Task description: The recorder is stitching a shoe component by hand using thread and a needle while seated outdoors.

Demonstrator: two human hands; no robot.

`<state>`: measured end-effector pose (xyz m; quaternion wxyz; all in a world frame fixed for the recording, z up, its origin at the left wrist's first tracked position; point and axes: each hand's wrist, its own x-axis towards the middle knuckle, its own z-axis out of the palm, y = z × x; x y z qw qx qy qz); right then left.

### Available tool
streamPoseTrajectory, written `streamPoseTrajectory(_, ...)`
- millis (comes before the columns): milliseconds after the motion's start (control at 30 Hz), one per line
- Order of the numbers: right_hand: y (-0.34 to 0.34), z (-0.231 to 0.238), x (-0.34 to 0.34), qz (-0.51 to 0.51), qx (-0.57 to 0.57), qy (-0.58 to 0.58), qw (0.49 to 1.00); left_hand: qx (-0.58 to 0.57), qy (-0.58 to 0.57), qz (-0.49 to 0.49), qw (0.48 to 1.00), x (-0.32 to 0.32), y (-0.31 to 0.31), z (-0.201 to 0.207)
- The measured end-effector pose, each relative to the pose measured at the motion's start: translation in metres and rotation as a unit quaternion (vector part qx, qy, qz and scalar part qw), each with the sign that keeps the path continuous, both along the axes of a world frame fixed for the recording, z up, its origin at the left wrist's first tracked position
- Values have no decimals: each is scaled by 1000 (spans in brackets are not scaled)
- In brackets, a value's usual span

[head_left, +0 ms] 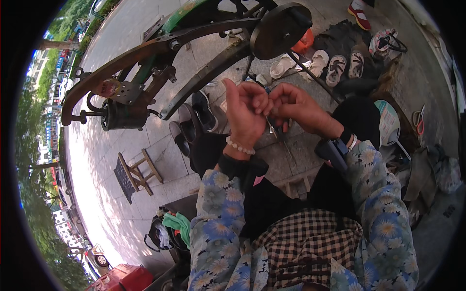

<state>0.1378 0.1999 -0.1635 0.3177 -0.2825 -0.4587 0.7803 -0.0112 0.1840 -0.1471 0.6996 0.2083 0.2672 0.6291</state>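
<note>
Checked apron nearest; both hands' fingers pinched together, held object unclear.

Small metal scissors between both hands.

1. The big brown cobbler's sewing machine is metal, worn and rust-toned, with a matt black round handwheel.
2. The small folding stool has a bare wooden frame and a dark woven seat.
3. The pale sandals look like smooth plastic or rubber.
4. The floral blue sleeves are soft matt cloth, as is the checked brown-and-cream apron.
5. The left hand wears a glossy white bead bracelet.
6. The pavement is smooth grey stone slabs.
</note>
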Motion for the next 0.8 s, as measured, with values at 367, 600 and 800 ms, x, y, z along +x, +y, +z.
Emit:
streamPoseTrajectory(367, 0, 0, 1, -4, 0, -14, 1000, 0, 13, -3, 1000, 0, 1, -3)
streamPoseTrajectory(600, -2, 6, 1, -8, 7, -11, 1000, -18, -44, -7, 999, -3, 2, -5)
streamPoseTrajectory(800, -3, 3, 2, -10, 9, -19, 1000, -39, -94, -6, 995, -2, 0, -6)
